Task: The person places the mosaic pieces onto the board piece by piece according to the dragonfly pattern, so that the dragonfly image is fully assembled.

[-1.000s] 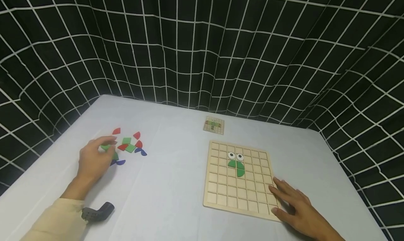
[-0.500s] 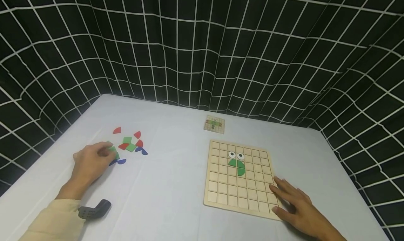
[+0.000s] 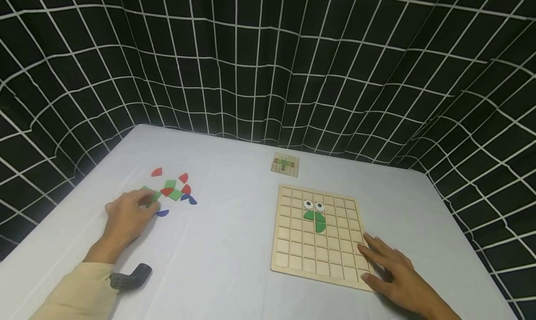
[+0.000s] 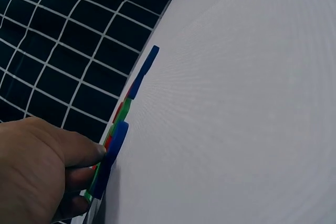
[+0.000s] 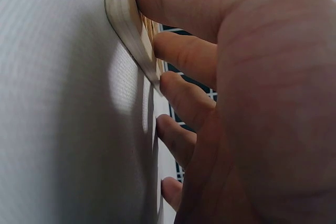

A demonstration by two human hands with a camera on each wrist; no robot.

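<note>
In the head view my left hand (image 3: 130,217) is down among several flat coloured pieces, its fingers and thumb curved round green pieces (image 3: 156,196). Whether they pinch one is too hidden to tell. The left wrist view shows the thumb of the left hand (image 4: 47,166) beside a blue piece (image 4: 111,156), with green and red pieces behind. My right hand (image 3: 393,273) rests with spread fingers on the right edge of a wooden grid board (image 3: 293,266). Two round eye pieces (image 3: 314,205) and several green curved pieces (image 3: 318,221) lie on the board.
A small patterned card (image 3: 285,164) lies behind the board. Red quarter pieces (image 3: 157,172), green squares (image 3: 170,184) and blue pieces (image 3: 163,213) lie loose at left. A dark curved device (image 3: 131,278) sits at my left sleeve. Black gridded curtains (image 3: 201,69) surround the white table (image 3: 217,227).
My left hand has lowered onto the pieces, then shifted slightly right, and green pieces beside its fingers have moved. My right hand has stayed on the board's edge.
</note>
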